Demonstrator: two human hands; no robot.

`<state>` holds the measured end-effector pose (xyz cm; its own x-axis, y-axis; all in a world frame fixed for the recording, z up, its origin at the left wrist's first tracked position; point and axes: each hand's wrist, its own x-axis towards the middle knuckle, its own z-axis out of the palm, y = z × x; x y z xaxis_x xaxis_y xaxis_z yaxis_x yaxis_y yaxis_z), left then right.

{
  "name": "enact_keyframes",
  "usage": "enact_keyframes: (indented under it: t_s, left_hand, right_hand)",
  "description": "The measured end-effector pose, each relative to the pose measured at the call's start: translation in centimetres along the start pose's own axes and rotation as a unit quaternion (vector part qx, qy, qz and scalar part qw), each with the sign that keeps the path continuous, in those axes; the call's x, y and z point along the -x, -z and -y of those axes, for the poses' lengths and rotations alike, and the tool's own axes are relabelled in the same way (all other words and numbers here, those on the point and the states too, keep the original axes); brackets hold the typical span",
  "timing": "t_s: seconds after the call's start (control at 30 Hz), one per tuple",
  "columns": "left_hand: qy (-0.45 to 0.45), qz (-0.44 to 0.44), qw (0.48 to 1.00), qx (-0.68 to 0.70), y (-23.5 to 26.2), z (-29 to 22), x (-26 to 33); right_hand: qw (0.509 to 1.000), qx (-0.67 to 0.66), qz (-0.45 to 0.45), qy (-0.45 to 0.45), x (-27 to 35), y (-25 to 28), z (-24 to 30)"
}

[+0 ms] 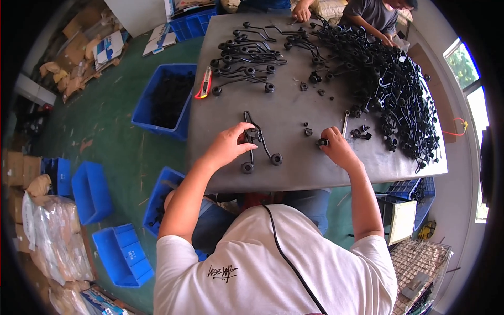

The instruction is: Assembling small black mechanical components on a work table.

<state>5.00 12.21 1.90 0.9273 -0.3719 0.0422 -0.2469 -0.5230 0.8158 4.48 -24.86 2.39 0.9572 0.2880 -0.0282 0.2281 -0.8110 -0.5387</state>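
Observation:
On the grey table, my left hand grips a black bent-rod bracket by its middle. The bracket has two round knobs at its near end and a narrow loop at its far end. To the right, my right hand is closed in a pinch on a small black fitting; its exact shape is partly hidden by the fingers. A wrench lies just beyond that hand. Small black pieces rest to its left, with more loose black fittings to its right.
A large heap of black rod parts covers the table's right side. Several similar brackets lie at the far left, beside a red utility knife. A blue bin of black parts stands left of the table. Co-workers' hands show at the far edge.

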Motion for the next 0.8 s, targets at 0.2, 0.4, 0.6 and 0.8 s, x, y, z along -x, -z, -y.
enact_keyframes:
  t_s: [0.2,0.4,0.6,0.8]
  left_hand:
    - [-0.007,0.015,0.999,0.037,-0.1,0.2,-0.2]
    - [-0.004,0.011,0.999,0.053,-0.1,1.3,-0.1]
    - [-0.020,-0.007,0.999,0.035,-0.4,0.7,-0.1]
    - [0.001,-0.002,1.000,-0.006,-0.3,0.1,-0.1]
  right_hand:
    - [0.977,-0.212,0.005,-0.035,-0.9,-1.0,1.7]
    - [0.829,-0.553,0.024,-0.075,-5.0,-8.0,8.6]
    - [0.869,-0.485,0.041,-0.090,-6.9,-8.8,10.0]
    - [0.918,-0.392,0.047,-0.038,-7.1,-8.6,10.3]
